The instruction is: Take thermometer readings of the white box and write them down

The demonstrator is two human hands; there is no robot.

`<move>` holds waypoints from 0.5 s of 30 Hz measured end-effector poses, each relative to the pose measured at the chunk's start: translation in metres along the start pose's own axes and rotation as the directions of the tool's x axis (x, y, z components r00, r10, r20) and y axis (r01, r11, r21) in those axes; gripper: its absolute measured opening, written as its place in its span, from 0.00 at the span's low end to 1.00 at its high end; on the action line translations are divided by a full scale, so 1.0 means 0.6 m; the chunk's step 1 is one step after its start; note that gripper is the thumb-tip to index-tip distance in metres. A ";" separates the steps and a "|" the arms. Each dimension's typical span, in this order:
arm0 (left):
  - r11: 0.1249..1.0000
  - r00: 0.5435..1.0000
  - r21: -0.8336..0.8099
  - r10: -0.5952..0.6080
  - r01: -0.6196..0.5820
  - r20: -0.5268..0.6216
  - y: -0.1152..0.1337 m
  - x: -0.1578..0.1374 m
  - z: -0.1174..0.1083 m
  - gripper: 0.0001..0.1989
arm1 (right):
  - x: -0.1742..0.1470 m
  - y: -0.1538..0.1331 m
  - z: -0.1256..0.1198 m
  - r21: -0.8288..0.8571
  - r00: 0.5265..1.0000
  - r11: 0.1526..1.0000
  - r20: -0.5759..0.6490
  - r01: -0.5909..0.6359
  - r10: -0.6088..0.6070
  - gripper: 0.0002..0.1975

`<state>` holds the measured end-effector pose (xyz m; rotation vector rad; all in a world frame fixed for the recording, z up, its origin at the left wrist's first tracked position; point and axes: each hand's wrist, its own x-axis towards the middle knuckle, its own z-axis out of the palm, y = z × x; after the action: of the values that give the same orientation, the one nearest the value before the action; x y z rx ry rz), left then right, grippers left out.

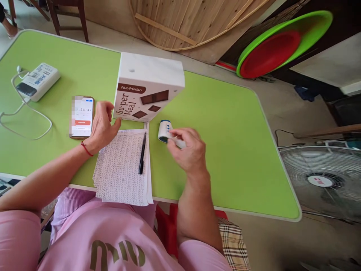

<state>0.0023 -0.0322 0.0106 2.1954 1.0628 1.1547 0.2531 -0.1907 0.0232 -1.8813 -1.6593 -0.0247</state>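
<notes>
My left hand [103,126] is at the lower left corner of a white NutriMotion box [149,90]. Its thumb and fingers are apart and nothing is held; whether it touches the box I cannot tell. My right hand [190,148] pinches a small white object [179,142], mostly hidden by the fingers. Just left of those fingertips stands a small white container [164,131] with a blue edge and blue dots. Between my forearms lie handwritten sheets of paper [121,169], with a black pen [142,154] on top.
Beside my left hand lies a phone [82,116] showing a timer. A white power bank [39,81] with a cable [46,136] is at the left of the green table [239,150]. A fan [321,180] stands beyond the right edge. A person's foot [10,30] shows far left.
</notes>
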 end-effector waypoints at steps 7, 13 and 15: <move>0.883 0.731 0.195 0.211 -0.427 0.649 0.075 -0.026 -0.032 0.15 | -0.011 -0.069 0.045 0.071 0.964 0.997 0.264 0.021 -0.039 0.13; 0.844 0.654 0.269 0.122 -0.464 0.746 0.083 -0.031 -0.027 0.26 | -0.012 -0.066 0.048 0.100 0.973 0.995 0.229 -0.023 -0.001 0.11; 0.844 0.670 0.296 0.099 -0.448 0.735 0.083 -0.032 -0.026 0.28 | -0.009 -0.063 0.043 0.199 0.988 0.980 0.145 0.019 -0.049 0.11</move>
<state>0.0038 -0.0773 0.0433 2.8821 0.6890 0.0463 0.2081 -0.1833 0.0165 -1.7409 -1.7243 0.2637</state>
